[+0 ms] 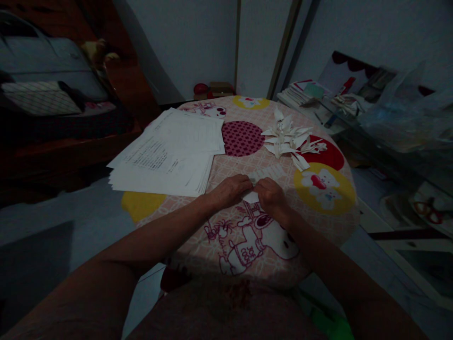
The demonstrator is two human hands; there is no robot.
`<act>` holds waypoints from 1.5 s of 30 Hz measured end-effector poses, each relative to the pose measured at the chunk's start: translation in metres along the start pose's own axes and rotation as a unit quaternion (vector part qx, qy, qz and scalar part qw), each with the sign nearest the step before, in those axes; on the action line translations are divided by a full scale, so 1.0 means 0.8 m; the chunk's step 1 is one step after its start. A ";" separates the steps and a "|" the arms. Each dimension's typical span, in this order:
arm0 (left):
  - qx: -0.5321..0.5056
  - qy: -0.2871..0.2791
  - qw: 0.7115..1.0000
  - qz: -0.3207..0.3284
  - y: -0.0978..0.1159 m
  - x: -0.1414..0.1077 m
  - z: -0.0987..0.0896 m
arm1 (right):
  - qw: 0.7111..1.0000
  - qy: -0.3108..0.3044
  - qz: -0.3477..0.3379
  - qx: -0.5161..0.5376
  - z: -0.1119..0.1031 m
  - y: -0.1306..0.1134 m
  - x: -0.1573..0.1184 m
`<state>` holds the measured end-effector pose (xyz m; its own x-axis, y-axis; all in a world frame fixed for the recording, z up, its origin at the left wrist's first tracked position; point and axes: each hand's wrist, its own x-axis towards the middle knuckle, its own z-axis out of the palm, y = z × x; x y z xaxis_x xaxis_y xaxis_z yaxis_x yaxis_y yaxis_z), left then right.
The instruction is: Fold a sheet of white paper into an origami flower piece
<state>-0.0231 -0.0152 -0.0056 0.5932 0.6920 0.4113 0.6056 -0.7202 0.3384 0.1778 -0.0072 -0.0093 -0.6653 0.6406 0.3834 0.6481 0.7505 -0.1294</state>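
Both of my hands meet over the front middle of a round table with a patterned cloth. Between them is a small piece of folded white paper. My left hand pinches its left side, fingers closed. On the other side, my right hand is closed on the same paper. Part of the paper is hidden under my fingers. Just beyond my hands lies a pale strip of printed paper. Several folded paper flowers with pointed petals lie in a heap farther back on the right.
A thick stack of printed sheets covers the table's left side. To the right, a glass-topped cabinet holds papers, pens and a plastic bag. A wooden bench with bags on it stands at the left.
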 end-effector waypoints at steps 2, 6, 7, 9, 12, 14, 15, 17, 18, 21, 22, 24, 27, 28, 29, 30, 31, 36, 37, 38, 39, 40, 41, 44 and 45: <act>-0.004 -0.019 1.000 0.004 0.001 -0.001 -0.005 | 0.999 0.001 -0.014 0.032 -0.002 0.001 -0.005; -0.029 -0.061 0.997 0.024 0.001 -0.005 -0.019 | 0.996 -0.027 -0.042 0.076 -0.018 -0.001 -0.019; -0.033 -0.075 0.996 0.029 0.000 -0.005 -0.021 | 0.995 -0.032 -0.053 0.074 -0.022 -0.002 -0.021; -0.039 -0.092 0.995 0.030 -0.003 -0.006 -0.023 | 0.995 -0.033 -0.075 0.060 -0.025 -0.004 -0.026; -0.048 -0.097 0.994 0.029 -0.008 -0.007 -0.019 | 0.995 -0.031 -0.094 0.029 -0.022 -0.005 -0.027; -0.052 -0.091 0.994 0.034 -0.011 -0.009 -0.016 | 0.994 -0.034 -0.101 0.010 -0.019 -0.006 -0.027; -0.051 -0.090 0.994 0.038 -0.012 -0.009 -0.015 | 0.994 -0.036 -0.104 0.004 -0.018 -0.006 -0.027; -0.044 -0.087 0.994 0.046 -0.013 -0.010 -0.014 | 0.993 -0.037 -0.108 -0.002 -0.017 -0.006 -0.026; -0.040 -0.086 0.994 0.051 -0.013 -0.011 -0.014 | 0.994 -0.036 -0.108 -0.003 -0.016 -0.006 -0.026; -0.029 -0.084 0.994 0.062 -0.011 -0.012 -0.015 | 0.995 -0.030 -0.096 0.008 -0.016 -0.007 -0.025; -0.025 -0.082 0.994 0.064 -0.009 -0.012 -0.015 | 0.996 -0.029 -0.087 0.017 -0.016 -0.007 -0.025; -0.019 -0.078 0.995 0.059 -0.006 -0.011 -0.017 | 0.997 -0.028 -0.060 0.041 -0.017 -0.006 -0.024; -0.009 -0.074 0.997 0.028 0.001 -0.009 -0.019 | 0.995 -0.028 -0.010 0.100 -0.020 -0.005 -0.022; -0.006 -0.075 0.997 0.017 0.002 -0.009 -0.020 | 0.992 -0.026 0.006 0.124 -0.021 -0.005 -0.021; -0.003 -0.075 0.997 0.006 0.004 -0.008 -0.021 | 0.989 -0.022 0.019 0.146 -0.022 -0.004 -0.020; -0.003 -0.075 0.997 -0.004 0.005 -0.008 -0.022 | 0.986 -0.018 0.032 0.166 -0.023 -0.004 -0.019; -0.005 -0.075 0.997 -0.014 0.006 -0.008 -0.022 | 0.982 -0.014 0.043 0.181 -0.023 -0.004 -0.018; -0.040 -0.086 0.991 -0.089 0.008 -0.006 -0.024 | 0.973 -0.014 0.090 0.214 -0.024 -0.004 -0.014; -0.040 -0.090 0.989 -0.109 0.008 -0.005 -0.024 | 0.972 -0.015 0.097 0.212 -0.024 -0.004 -0.013; -0.037 -0.093 0.987 -0.127 0.009 -0.005 -0.023 | 0.973 -0.015 0.103 0.207 -0.023 -0.005 -0.012; -0.031 -0.096 0.985 -0.143 0.010 -0.004 -0.023 | 0.974 -0.014 0.110 0.199 -0.022 -0.006 -0.011; -0.024 -0.099 0.983 -0.155 0.011 -0.004 -0.023 | 0.975 -0.013 0.118 0.189 -0.021 -0.007 -0.010; -0.016 -0.102 0.981 -0.163 0.012 -0.003 -0.023 | 0.976 -0.011 0.127 0.179 -0.020 -0.008 -0.010; 0.008 -0.104 0.979 -0.176 0.014 -0.003 -0.021 | 0.977 -0.009 0.150 0.153 -0.018 -0.011 -0.007; 0.019 -0.103 0.978 -0.178 0.015 -0.003 -0.020 | 0.977 -0.011 0.154 0.148 -0.018 -0.011 -0.007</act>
<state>-0.0256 -0.0260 0.0111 0.4331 0.8967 0.0919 0.8108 -0.4321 0.3949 0.1807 -0.0198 0.0028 -0.4654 0.8448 0.2642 0.6857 0.5328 -0.4959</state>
